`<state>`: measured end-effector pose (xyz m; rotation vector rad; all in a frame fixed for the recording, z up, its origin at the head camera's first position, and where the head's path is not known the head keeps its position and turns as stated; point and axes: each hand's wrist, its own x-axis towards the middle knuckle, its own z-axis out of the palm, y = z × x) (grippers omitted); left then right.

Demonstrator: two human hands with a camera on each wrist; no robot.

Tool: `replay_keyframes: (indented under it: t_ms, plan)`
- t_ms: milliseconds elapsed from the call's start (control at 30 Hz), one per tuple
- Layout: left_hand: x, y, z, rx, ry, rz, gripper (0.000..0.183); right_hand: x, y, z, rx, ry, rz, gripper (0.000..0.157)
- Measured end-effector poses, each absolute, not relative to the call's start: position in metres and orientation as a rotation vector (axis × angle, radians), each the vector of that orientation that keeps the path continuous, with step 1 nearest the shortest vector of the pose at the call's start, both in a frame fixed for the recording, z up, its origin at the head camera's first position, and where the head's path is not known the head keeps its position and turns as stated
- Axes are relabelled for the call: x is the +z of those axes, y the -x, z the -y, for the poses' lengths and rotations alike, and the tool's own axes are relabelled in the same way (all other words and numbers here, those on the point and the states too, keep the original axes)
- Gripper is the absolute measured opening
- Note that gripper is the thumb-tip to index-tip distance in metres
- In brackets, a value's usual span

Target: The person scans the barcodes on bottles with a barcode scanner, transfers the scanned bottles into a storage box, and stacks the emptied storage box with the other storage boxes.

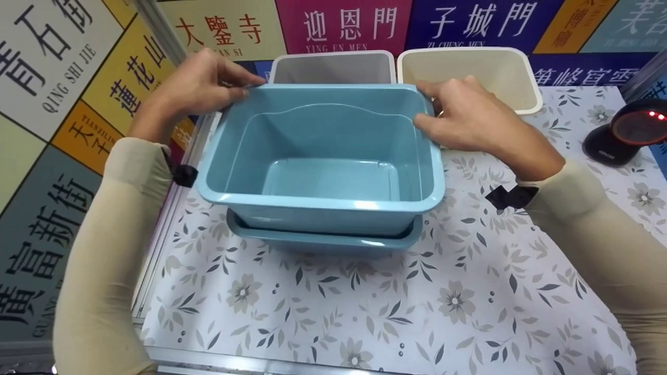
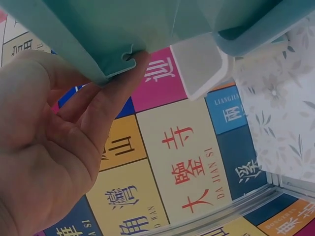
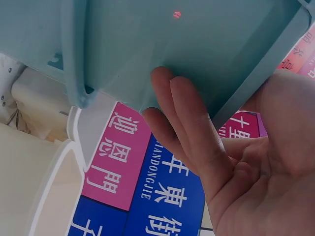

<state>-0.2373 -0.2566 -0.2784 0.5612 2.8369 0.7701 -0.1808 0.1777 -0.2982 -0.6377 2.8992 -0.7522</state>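
A light blue plastic bin (image 1: 320, 202) is tilted toward me, its open inside facing up and bare. Its base sits partly inside a second blue bin (image 1: 333, 244), which shows only as a rim and front wall below. My left hand (image 1: 200, 83) grips the upper bin's far left corner, with fingers under the rim in the left wrist view. At the far right corner, my right hand (image 1: 466, 114) holds the same rim. In the right wrist view, its fingers (image 3: 194, 110) press the bin's outer wall below the lip.
Behind stand a grey bin (image 1: 333, 66) and a cream bin (image 1: 469, 73), side by side against the sign-covered wall. A black device with red lights (image 1: 628, 130) stands at the right. Floral cloth (image 1: 365, 307) covers the table, with a metal frame (image 1: 172, 208) along the left.
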Motion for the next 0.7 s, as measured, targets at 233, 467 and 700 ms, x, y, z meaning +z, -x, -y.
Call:
replay_keyframes:
  t_ms: [233,467,700]
  plan:
    - [-0.287,0.234,0.256,0.774,-0.531,-2.822,0.04,-0.313,0.182,-0.178,-0.777,0.652,-2.89,0.041]
    - [-0.294,0.23,0.256,0.743,-0.511,-2.826,0.039,-0.321,0.181,-0.178,-0.799,0.674,-2.866,0.045]
    - [-0.297,0.231,0.254,0.72,-0.476,-2.819,0.039,-0.329,0.18,-0.178,-0.827,0.656,-2.832,0.059]
